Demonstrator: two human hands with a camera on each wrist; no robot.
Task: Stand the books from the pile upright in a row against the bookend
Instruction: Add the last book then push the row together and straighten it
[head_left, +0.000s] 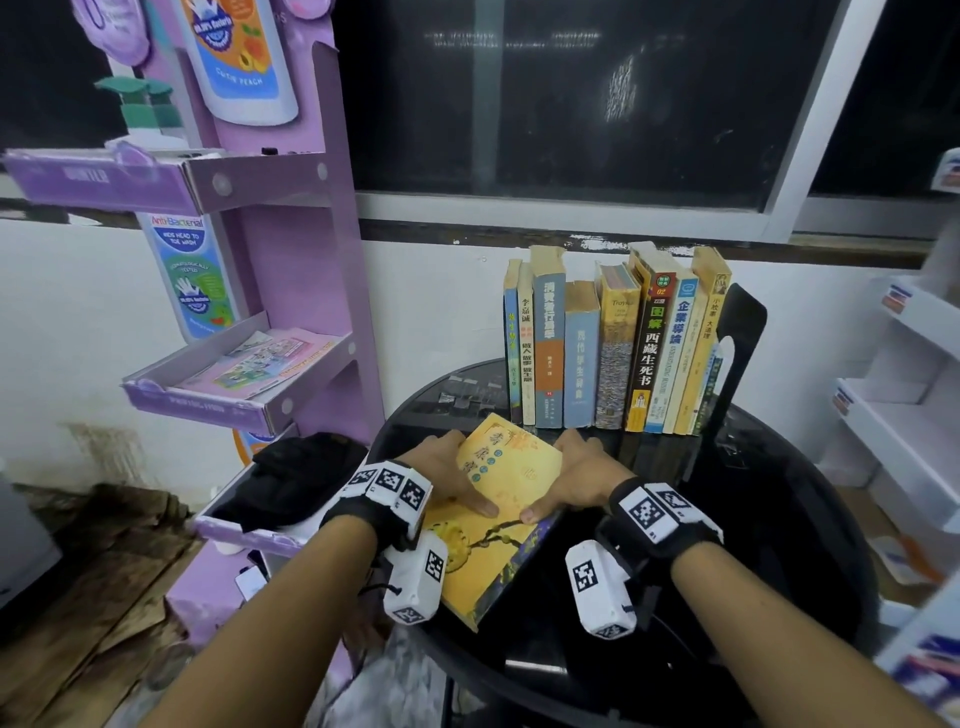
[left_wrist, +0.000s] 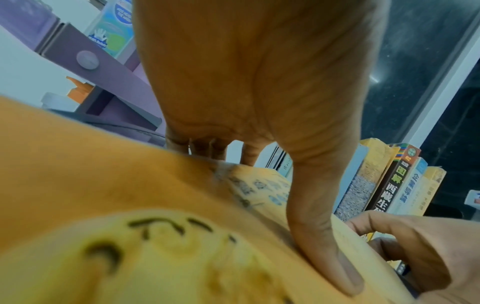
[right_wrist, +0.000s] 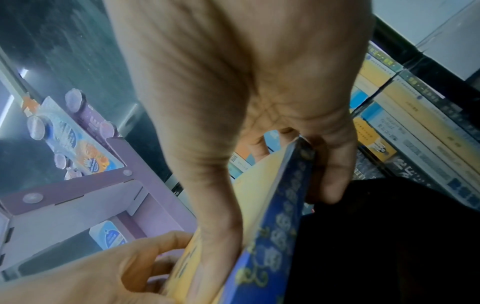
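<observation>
A: Head view, item one?

B: I logged a yellow book (head_left: 506, 493) held in both hands over the black round table (head_left: 779, 519), just in front of the upright row of books (head_left: 613, 353) that leaned on the black bookend (head_left: 740, 332). Left hand (head_left: 441, 467) and right hand (head_left: 582, 475) each gripped a side, thumbs on the cover.

A: Left wrist view?

B: The left thumb (left_wrist: 324, 236) lay pressed on the cover; its fingers (left_wrist: 207, 148) curled over the far edge.

A: Right wrist view?

B: The right thumb (right_wrist: 215, 226) sat on the cover, the fingers (right_wrist: 330, 164) tucked behind the blue spine (right_wrist: 272, 236).

A: Risks?

B: I judged the row's left end unsupported; nudging it while inserting could topple those books. The purple display stand (head_left: 291, 312) stood close on the left.
</observation>
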